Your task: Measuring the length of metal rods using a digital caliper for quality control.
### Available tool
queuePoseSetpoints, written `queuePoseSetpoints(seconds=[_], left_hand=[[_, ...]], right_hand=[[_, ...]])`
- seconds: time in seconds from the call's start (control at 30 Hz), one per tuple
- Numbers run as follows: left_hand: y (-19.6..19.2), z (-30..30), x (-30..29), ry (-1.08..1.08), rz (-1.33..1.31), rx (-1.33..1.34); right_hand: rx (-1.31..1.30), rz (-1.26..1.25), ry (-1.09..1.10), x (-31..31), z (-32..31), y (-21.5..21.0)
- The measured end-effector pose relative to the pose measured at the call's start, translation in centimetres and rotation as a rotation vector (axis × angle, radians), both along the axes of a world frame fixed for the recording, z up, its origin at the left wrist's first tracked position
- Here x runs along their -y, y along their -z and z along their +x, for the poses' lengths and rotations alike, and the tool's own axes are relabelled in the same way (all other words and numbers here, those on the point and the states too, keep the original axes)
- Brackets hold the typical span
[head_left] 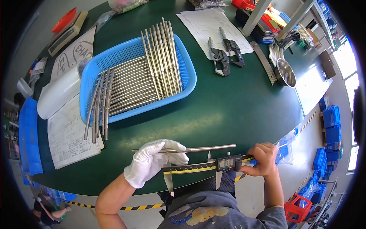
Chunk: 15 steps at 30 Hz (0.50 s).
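Note:
My left hand, in a white glove, is closed around a slim stepped metal shaft that lies nearly level over the table's near edge. Just below the shaft is a digital caliper with a small display, its jaws spread apart. My bare right hand grips the caliper at its right end. The caliper's left end reaches the gloved fingers; whether they also hold it I cannot tell. Ahead on the left, a blue plastic basket carries many similar metal shafts, some stacked crosswise over its rim.
Two digital micrometers lie by paper sheets at the back. A metal bowl and flat strips are on the right. A white roll and drawings lie left of the basket; a scale stands far left.

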State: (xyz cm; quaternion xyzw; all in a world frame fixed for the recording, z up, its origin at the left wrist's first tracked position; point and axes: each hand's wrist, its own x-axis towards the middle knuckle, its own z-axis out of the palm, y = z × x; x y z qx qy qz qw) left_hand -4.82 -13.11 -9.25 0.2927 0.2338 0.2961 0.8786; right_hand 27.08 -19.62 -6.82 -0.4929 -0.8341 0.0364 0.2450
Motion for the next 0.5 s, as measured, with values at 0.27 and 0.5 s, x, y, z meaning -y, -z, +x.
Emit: queuePoseSetpoints(seconds=[0.27, 0.5], left_hand=[[-0.14, -0.07, 0.03, 0.009, -0.017, -0.026], [0.13, -0.06, 0.06, -0.021, -0.051, 0.009]], right_hand=[[0.006, -0.005, 0.012, 0.03, 0.02, 0.14], [-0.025, -0.048, -0.007, -0.06, 0.17, 0.34]])
